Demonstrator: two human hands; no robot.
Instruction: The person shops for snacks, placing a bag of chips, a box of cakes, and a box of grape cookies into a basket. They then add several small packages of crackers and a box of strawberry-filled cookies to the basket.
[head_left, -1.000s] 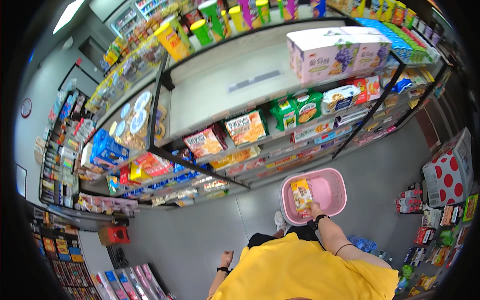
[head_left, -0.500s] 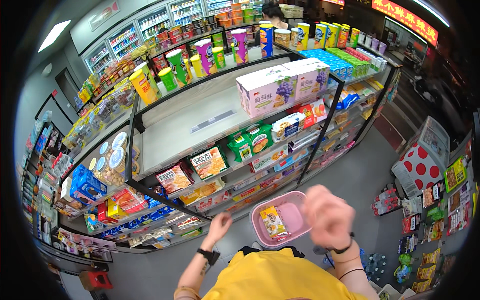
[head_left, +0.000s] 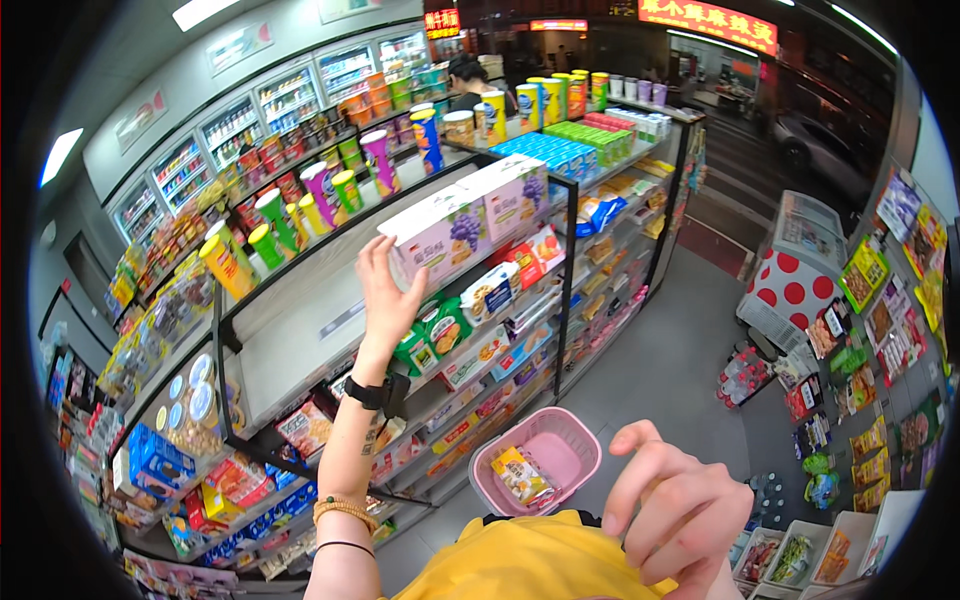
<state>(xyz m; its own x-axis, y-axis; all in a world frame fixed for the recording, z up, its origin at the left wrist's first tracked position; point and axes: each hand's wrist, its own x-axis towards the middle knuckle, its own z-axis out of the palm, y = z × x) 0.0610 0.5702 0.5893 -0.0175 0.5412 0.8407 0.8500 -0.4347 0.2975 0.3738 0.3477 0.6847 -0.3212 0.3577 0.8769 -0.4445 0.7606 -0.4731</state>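
My left hand [head_left: 392, 295] is raised to the top shelf, fingers spread at the left end of a pale lilac box [head_left: 441, 237] printed with grapes; it appears to touch it. A second such box [head_left: 516, 202] stands alongside. My right hand [head_left: 672, 505] is at the lower right, fingers loosely bent and apart, with nothing visible in them. On the floor below the shelving sits a pink basket [head_left: 565, 459] holding a yellow-and-white package [head_left: 522, 472].
Snack shelving [head_left: 630, 250] runs diagonally across the view. A red-dotted chest freezer [head_left: 785, 295] stands at right beside hanging snack bags [head_left: 868, 275]. Trays [head_left: 815, 555] sit at lower right. Another person [head_left: 468, 90] is behind the shelves. A street shows beyond the doorway.
My left arm has risen from low beside me to the lilac box. My right hand has left the package in the basket and moved up and rightward. The camera's view has turned toward the doorway.
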